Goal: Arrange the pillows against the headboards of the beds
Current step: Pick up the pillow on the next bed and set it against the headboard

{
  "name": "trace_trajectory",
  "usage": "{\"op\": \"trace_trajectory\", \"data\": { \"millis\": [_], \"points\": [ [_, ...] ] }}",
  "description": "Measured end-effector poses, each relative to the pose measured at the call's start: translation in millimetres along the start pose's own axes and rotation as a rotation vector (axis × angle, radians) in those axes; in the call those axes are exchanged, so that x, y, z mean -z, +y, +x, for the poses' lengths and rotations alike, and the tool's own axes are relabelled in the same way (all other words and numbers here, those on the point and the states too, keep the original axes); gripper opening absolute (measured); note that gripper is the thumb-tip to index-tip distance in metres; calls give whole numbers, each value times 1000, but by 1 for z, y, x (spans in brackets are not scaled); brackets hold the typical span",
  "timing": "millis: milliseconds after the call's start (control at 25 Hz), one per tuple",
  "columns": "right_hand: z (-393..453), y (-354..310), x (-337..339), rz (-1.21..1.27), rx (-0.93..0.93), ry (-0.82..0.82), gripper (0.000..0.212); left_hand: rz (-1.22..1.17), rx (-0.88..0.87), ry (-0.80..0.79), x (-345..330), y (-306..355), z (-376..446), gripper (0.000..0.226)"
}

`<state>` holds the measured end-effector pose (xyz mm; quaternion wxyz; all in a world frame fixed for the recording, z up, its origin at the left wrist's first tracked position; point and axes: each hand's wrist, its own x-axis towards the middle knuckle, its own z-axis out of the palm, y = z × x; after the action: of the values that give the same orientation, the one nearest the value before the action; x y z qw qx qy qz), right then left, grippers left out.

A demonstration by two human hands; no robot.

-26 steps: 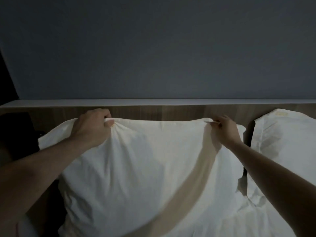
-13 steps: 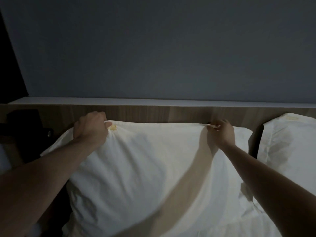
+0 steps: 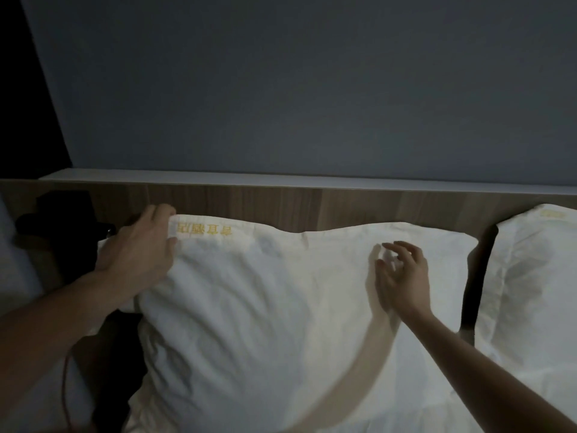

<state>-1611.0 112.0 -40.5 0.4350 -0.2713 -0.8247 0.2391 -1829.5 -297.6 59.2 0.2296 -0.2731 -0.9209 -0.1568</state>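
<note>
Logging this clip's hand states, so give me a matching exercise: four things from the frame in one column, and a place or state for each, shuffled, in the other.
Things
1. left hand
2. right hand
3. large white pillow with yellow embroidery
4. second white pillow

States
A. far right, across a dark gap
B. fingers spread, holding nothing
C. grips the pillow's top left corner
D. top edge against the wooden headboard

Pairs: 1-C, 2-B, 3-D, 4-A
</note>
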Motion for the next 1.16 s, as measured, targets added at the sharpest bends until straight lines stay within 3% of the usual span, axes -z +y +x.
{"op": "trace_trajectory", "data": {
  "millis": [80,240,320,400,480,560,600,760,1160],
  "points": [
    [-7,-7,-3,-57,57,-13,33,42,-13,21,10,-5,13,5],
    [-16,-11,-6,-178,127,-85,33,193,26,22,24,2,33,4],
    [-24,-8,-9,-231,149,-116,35,98,-25,76,22,17,27,17],
    [-31,-6,-13,-234,151,-132,39,-44,-193,141,15,33,5,26],
    [-38,-8,-17,-215,123,-152,43,-20,-342,-25,-2,36,-19,44],
    [-44,-11,-19,-211,107,-174,46,114,-369,-274,-23,23,-33,76],
    [-46,-13,-19,-210,101,-184,47,165,-365,-312,-33,12,-37,85],
    [-64,-23,-25,-218,83,-194,53,251,-417,-194,-47,-19,-51,83],
    [-112,-65,-78,-266,-66,-103,58,80,-430,-218,-73,-50,-44,89]
  ]
}}
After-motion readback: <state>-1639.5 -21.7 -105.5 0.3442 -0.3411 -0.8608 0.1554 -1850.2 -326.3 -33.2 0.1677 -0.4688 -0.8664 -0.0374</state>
